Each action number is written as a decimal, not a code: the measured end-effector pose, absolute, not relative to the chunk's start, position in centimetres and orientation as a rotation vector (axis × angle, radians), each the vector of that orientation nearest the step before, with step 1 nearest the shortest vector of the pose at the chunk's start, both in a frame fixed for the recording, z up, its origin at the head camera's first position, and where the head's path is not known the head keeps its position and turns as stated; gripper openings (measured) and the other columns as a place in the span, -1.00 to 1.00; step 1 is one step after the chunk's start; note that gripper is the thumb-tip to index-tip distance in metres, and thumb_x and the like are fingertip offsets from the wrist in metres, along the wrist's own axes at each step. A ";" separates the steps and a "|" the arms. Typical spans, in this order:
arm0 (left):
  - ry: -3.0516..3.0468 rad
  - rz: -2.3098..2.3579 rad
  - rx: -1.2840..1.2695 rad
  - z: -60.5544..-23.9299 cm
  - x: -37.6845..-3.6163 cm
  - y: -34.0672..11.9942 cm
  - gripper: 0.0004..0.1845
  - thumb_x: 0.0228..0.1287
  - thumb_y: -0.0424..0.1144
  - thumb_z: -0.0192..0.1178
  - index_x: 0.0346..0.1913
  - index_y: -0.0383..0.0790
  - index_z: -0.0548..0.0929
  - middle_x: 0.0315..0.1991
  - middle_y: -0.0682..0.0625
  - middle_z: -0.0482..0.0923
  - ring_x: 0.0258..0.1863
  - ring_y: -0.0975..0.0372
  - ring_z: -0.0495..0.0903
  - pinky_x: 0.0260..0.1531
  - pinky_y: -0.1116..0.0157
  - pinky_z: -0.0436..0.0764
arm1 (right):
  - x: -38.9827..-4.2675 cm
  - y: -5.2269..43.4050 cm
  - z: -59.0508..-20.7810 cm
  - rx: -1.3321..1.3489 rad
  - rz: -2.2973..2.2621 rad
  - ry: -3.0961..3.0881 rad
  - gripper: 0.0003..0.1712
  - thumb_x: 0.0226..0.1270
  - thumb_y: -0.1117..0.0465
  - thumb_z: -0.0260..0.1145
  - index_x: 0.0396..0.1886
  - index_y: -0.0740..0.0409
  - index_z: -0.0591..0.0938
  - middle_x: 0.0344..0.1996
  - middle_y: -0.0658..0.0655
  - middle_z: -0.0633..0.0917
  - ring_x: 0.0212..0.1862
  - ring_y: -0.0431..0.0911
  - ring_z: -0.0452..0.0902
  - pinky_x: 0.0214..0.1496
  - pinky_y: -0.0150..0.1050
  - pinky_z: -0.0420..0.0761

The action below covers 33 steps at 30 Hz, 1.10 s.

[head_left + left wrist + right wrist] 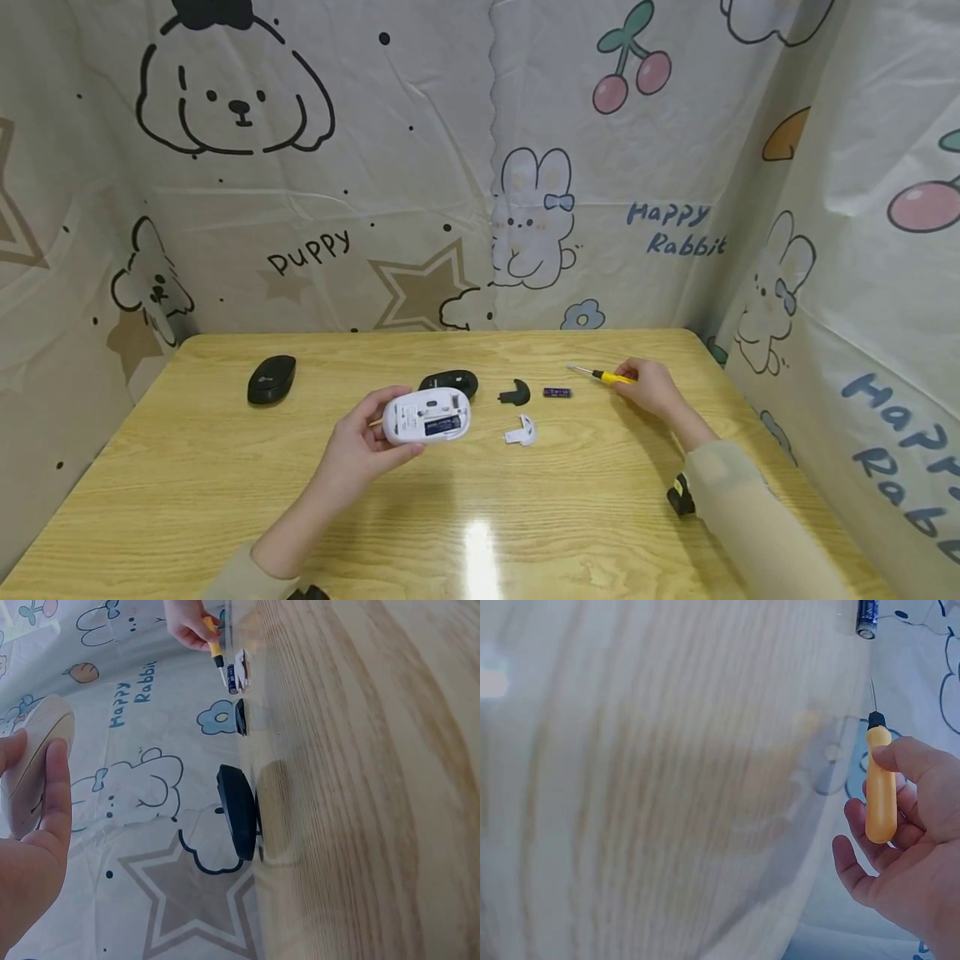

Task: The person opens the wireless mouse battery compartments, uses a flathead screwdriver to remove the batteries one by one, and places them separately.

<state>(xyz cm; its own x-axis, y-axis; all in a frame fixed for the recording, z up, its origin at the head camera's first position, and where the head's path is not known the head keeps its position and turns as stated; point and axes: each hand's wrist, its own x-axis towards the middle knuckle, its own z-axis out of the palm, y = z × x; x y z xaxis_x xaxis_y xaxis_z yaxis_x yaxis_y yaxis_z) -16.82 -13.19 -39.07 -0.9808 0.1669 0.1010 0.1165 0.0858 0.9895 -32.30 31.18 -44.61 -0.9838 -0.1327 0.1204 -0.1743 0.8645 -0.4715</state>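
My left hand [365, 439] holds a white computer mouse [408, 419] above the table, its underside turned toward the head camera. The battery bay lies uncovered, with a dark battery [443, 426] inside. At the right, my right hand [651, 387] pinches a screwdriver [617, 378] with a yellow handle; in the right wrist view the thumb presses the handle [881, 787] against the fingers. The thin shaft points away to the left. Between the hands lie a loose battery [557, 392], a black battery cover [516, 392] and a white battery cover [521, 432].
A black mouse [455, 382] rests just behind the white one. Another black mouse [272, 380] stands at the back left of the wooden table [187, 467]. Printed cloth [420, 167] hangs behind the table's far edge and along both sides.
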 end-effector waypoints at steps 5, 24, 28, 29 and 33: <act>2.296 2.069 0.304 -39.0 -16.9 -13.3 -0.25 -0.07 -0.47 0.43 0.25 -0.13 0.38 0.11 -0.22 0.43 -0.12 0.09 0.63 -0.18 0.32 0.67 | -31.6 30.6 -43.8 0.247 0.792 -2.944 -0.82 0.18 0.25 0.32 -0.26 0.27 0.62 -0.31 0.21 0.65 -0.26 0.02 0.49 -0.10 -0.07 0.55; 2.286 2.081 0.340 -39.2 -17.0 -13.4 -0.25 -0.08 -0.49 0.42 0.25 -0.14 0.38 0.10 -0.22 0.43 -0.11 0.11 0.64 -0.17 0.31 0.67 | -28.9 27.1 -39.4 0.368 0.845 -2.795 -0.80 0.16 0.24 0.35 -0.21 0.20 0.62 -0.24 0.20 0.67 -0.28 -0.01 0.52 -0.18 -0.07 0.66; 2.289 2.075 0.329 -39.2 -16.9 -13.3 -0.24 -0.09 -0.49 0.43 0.25 -0.17 0.38 0.09 -0.22 0.43 -0.12 0.11 0.64 -0.18 0.31 0.67 | -28.4 26.6 -38.6 0.399 0.855 -2.771 -0.81 0.17 0.23 0.36 -0.22 0.18 0.63 -0.24 0.19 0.67 -0.29 -0.01 0.53 -0.21 -0.13 0.66; 2.288 2.076 0.326 -39.2 -17.0 -13.3 -0.24 -0.09 -0.49 0.43 0.25 -0.18 0.38 0.08 -0.22 0.43 -0.13 0.11 0.64 -0.18 0.31 0.68 | -28.2 26.5 -38.4 0.405 0.862 -2.768 -0.82 0.17 0.23 0.36 -0.23 0.17 0.63 -0.24 0.18 0.67 -0.30 -0.02 0.53 -0.22 -0.14 0.66; 2.281 2.079 0.316 -39.2 -17.0 -13.3 -0.24 -0.10 -0.49 0.43 0.25 -0.17 0.38 0.08 -0.22 0.43 -0.13 0.10 0.64 -0.18 0.31 0.68 | -27.7 26.1 -37.6 0.416 0.882 -2.761 -0.81 0.18 0.22 0.36 -0.22 0.17 0.64 -0.25 0.19 0.68 -0.33 -0.03 0.52 -0.27 -0.23 0.63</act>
<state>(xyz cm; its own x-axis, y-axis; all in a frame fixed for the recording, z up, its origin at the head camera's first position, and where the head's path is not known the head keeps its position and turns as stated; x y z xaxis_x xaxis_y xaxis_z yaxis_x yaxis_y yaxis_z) -17.00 -13.27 -39.19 -0.9785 0.1758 0.1082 0.1240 0.0813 0.9889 -27.66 26.12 -37.58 -0.9373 -0.2012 0.2847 -0.3289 0.7808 -0.5312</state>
